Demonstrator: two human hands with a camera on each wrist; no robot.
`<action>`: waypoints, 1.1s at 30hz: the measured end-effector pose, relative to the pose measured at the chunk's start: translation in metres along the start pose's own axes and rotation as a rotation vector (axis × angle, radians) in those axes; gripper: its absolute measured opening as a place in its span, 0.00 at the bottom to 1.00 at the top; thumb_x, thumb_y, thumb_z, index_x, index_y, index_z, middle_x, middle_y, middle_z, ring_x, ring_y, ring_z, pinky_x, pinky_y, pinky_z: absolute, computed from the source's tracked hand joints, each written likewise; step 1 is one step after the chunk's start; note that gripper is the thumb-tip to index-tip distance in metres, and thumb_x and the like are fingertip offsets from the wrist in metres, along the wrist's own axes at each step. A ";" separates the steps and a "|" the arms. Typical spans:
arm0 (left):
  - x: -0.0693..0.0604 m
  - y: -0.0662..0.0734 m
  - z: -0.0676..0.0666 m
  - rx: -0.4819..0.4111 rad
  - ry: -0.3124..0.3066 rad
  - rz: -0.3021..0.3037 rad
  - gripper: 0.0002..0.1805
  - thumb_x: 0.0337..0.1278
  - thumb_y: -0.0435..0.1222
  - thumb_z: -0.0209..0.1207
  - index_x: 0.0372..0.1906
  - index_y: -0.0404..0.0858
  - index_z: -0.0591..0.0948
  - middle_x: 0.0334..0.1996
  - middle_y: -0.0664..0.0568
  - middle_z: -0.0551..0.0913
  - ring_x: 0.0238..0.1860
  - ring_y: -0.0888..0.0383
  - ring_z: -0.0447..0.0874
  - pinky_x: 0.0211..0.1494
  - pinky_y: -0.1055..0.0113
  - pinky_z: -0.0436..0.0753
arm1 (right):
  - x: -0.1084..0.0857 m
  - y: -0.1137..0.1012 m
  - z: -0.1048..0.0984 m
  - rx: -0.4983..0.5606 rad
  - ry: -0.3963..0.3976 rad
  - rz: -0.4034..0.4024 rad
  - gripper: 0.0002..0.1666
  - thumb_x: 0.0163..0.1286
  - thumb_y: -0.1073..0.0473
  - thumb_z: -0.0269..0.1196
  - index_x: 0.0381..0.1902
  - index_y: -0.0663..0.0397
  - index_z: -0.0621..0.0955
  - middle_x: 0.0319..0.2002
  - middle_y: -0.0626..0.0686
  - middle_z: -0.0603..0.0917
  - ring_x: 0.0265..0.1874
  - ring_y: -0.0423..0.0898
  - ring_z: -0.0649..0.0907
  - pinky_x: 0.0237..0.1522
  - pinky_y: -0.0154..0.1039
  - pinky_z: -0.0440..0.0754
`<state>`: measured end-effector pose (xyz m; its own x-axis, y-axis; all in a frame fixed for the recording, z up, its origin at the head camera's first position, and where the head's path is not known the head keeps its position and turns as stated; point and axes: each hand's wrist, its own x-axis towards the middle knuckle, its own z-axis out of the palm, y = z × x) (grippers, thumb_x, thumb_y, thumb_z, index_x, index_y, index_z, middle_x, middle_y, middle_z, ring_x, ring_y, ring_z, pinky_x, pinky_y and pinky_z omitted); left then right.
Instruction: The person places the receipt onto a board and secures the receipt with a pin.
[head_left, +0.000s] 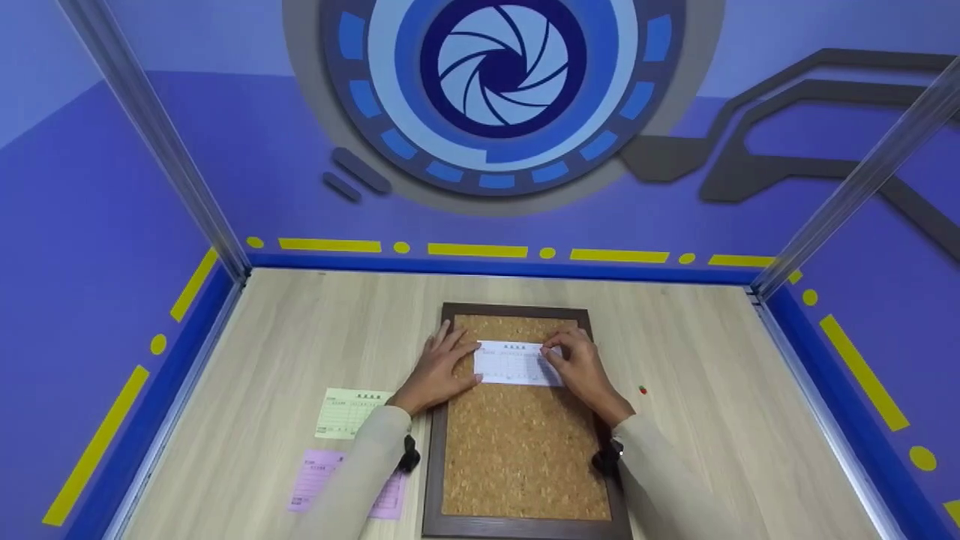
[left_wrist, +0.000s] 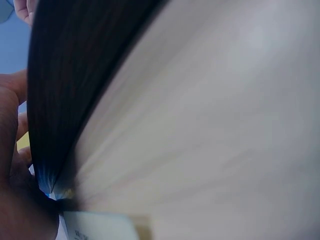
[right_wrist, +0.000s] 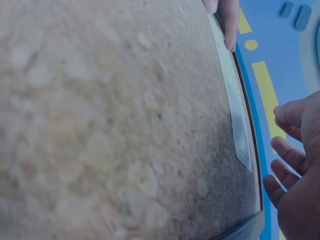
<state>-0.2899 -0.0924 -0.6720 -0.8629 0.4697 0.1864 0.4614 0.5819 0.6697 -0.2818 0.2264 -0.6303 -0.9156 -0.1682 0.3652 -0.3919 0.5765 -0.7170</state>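
Observation:
In the head view a white printed slip (head_left: 510,366) lies across the upper part of a brown-framed cork board (head_left: 525,450). My left hand (head_left: 439,371) rests over the board's left edge, its spread thumb and a fingertip touching the slip's left side. My right hand (head_left: 583,367) is at the slip's upper right corner, thumb and index fingertips pinched together on a small thing they hide. The right wrist view shows this hand (right_wrist: 302,160) with its other fingers loosely bent, beside the slip (right_wrist: 235,100). The left wrist view catches mostly the dark frame (left_wrist: 75,75) and tabletop.
Left of the board lie a pale green slip (head_left: 345,412) and a purple slip (head_left: 311,480), both partly under the left sleeve. A tiny red and green object (head_left: 643,390) sits on the wooden table (head_left: 720,420) to the right. Blue patterned walls (head_left: 495,225) enclose the table.

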 end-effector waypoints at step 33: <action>-0.001 0.002 -0.001 -0.015 0.016 0.004 0.39 0.69 0.56 0.68 0.79 0.43 0.78 0.85 0.38 0.63 0.90 0.35 0.39 0.87 0.30 0.41 | 0.014 -0.011 0.021 0.116 -0.060 0.068 0.04 0.74 0.73 0.69 0.39 0.62 0.90 0.50 0.61 0.88 0.56 0.58 0.84 0.65 0.59 0.79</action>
<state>-0.2883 -0.0921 -0.6700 -0.8645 0.4610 0.2003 0.4614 0.5699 0.6799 -0.2925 0.2004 -0.6298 -0.9428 -0.1816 0.2795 -0.3332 0.4924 -0.8041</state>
